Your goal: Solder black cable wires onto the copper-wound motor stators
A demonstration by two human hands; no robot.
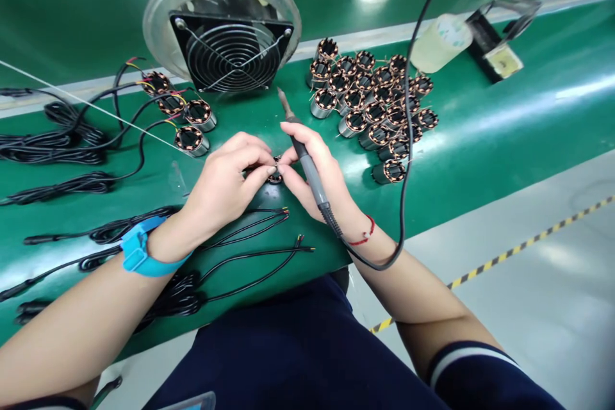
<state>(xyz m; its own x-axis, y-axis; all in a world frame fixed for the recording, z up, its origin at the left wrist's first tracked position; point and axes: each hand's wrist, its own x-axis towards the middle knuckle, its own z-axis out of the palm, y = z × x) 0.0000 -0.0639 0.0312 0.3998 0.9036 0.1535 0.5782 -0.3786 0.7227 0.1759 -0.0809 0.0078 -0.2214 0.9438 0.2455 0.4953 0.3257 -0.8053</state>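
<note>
Between my fingertips, low on the green bench, is a motor stator (pixel 275 177), mostly covered by my hands. My left hand (pixel 235 173) pinches at its top from the left, thumb and fingers together. From the other side my right hand (pixel 312 170) touches it with thumb and a finger. That same hand also carries a soldering iron (pixel 310 170), lying across the palm with its tip pointing up and away. The iron's black cord (pixel 401 218) loops over my right forearm. A blue wrist strap (pixel 144 246) is on my left wrist.
Several copper-wound stators (pixel 377 102) stand grouped at the right; wired stators (pixel 189 138) stand at the left. Bundled black cables (pixel 177 291) lie along the front and left. A fume-extractor fan (pixel 235 54) hangs behind my hands. A tape roll (pixel 442 41) and iron stand (pixel 494 51) are far right.
</note>
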